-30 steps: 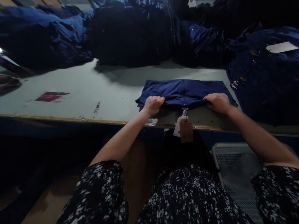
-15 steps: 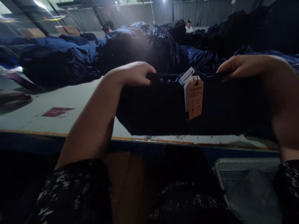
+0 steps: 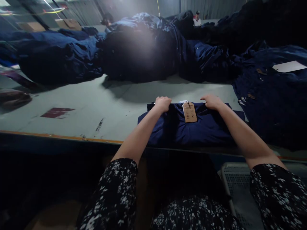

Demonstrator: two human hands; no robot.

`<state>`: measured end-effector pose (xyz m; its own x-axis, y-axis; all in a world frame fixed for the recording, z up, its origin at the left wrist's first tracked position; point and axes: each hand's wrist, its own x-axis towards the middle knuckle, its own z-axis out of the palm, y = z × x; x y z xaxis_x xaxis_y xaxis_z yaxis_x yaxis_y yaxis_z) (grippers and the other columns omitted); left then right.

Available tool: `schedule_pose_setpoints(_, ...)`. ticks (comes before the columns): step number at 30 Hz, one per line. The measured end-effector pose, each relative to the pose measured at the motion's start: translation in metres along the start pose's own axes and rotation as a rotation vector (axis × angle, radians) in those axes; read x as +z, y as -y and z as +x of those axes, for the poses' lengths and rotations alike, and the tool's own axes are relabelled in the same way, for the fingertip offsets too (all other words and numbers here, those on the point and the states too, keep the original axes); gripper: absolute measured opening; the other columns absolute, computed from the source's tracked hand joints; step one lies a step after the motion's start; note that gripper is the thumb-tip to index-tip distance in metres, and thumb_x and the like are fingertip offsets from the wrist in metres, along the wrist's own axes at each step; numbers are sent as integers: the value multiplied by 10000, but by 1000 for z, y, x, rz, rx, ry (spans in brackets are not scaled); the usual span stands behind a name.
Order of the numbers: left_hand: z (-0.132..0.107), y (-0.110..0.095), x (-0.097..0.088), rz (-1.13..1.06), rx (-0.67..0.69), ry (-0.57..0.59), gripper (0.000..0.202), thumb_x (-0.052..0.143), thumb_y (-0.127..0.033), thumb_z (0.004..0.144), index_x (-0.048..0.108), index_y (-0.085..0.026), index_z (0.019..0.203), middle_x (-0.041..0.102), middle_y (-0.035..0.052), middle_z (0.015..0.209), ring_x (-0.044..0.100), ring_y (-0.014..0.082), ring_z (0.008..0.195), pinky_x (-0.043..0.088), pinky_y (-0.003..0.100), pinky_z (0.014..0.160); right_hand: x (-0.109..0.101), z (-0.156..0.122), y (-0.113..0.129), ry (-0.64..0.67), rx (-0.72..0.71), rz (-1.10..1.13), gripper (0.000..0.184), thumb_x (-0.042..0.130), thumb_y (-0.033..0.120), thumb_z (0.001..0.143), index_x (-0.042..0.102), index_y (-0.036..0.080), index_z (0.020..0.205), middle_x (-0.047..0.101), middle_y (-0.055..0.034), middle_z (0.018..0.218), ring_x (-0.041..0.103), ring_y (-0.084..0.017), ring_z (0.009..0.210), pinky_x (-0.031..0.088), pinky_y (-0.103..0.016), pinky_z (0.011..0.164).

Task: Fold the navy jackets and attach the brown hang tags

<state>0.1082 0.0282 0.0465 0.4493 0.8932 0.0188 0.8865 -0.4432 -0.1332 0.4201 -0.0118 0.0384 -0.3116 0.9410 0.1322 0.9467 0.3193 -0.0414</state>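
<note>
A folded navy garment [image 3: 192, 132] lies on the table near its front edge, its far edge bunched between my hands. My left hand [image 3: 163, 104] has its fingers curled over that far edge, left of the middle. To the right, my right hand [image 3: 212, 102] grips the same edge, with one finger pointing inward and the other fingertips hidden. A brown hang tag [image 3: 189, 112] lies on top of the cloth between the hands. Behind it, part of a white tag [image 3: 184, 101] sticks out past the edge.
Big heaps of dark blue garments [image 3: 139, 51] line the far side of the table [image 3: 115, 105]. More navy clothing [image 3: 275, 95] lies at right, with a white sheet [image 3: 289, 66] on it. Below the edge stands a white plastic basket [image 3: 236, 166]. A person [image 3: 197, 20] is far behind.
The garment, held up before me earlier, now rests on the table. Both hands have moved down and away from me with it, and the brown tag lies flat.
</note>
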Motion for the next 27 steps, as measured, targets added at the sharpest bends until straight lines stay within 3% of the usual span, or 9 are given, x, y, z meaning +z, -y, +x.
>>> schedule_pose_setpoints(3,13,-22,6,-231,-61,-150,527,531,-10,861,730,-150,1328,738,188,1350,709,286,1223,532,390,1046,1,7,29,28,52,73,479,441,243,1044,668,198,1463,682,-155,1481,646,-304,1339,532,-436,1071)
schedule_pose_setpoints(5,17,-40,14,-400,-140,-248,500,440,-17,949,703,-149,1353,745,171,1341,710,249,1218,531,364,1040,7,9,52,49,75,110,488,385,300,1090,613,164,1500,630,-185,1537,579,-330,1423,497,-487,1117)
schedule_pose_setpoints(9,11,-64,36,-506,-267,-272,378,389,-236,1109,757,-156,1087,788,169,1163,737,258,1090,548,362,945,30,2,80,77,139,150,450,353,354,1119,664,156,1379,697,-199,1423,614,-330,1348,482,-522,1104)
schedule_pose_setpoints(13,3,-65,49,-555,-251,-317,284,522,-302,1078,753,-183,964,790,145,1121,723,258,1087,529,353,951,44,-8,76,-103,114,218,413,414,369,1103,708,191,1332,730,-167,1372,643,-303,1282,480,-461,1087)
schedule_pose_setpoints(18,5,-59,54,-649,-158,-426,166,609,-199,989,768,-193,942,794,105,1049,717,241,1022,538,353,949,32,-23,74,-319,-19,256,321,520,395,1048,781,233,1143,750,-145,1184,656,-326,1158,487,-469,1020)
schedule_pose_setpoints(20,6,-59,55,-688,-125,-466,166,618,-209,978,777,-201,931,797,88,1002,719,235,978,549,353,929,25,-29,79,-312,-86,226,338,601,515,1009,768,239,1107,731,-141,1122,646,-336,1095,487,-460,973)
schedule_pose_setpoints(23,7,-58,58,-775,-117,-483,166,633,-235,975,795,-208,951,813,73,978,735,226,935,563,346,905,18,-36,91,-224,-137,123,515,675,682,924,727,226,1158,711,-155,1151,625,-347,1064,472,-441,921)
schedule_pose_setpoints(27,7,-59,62,-899,-156,-502,151,668,-220,954,809,-197,1005,818,60,953,741,198,876,570,309,862,12,-41,102,-87,-146,16,622,676,696,912,684,213,1303,689,-174,1250,616,-348,1055,454,-418,862)
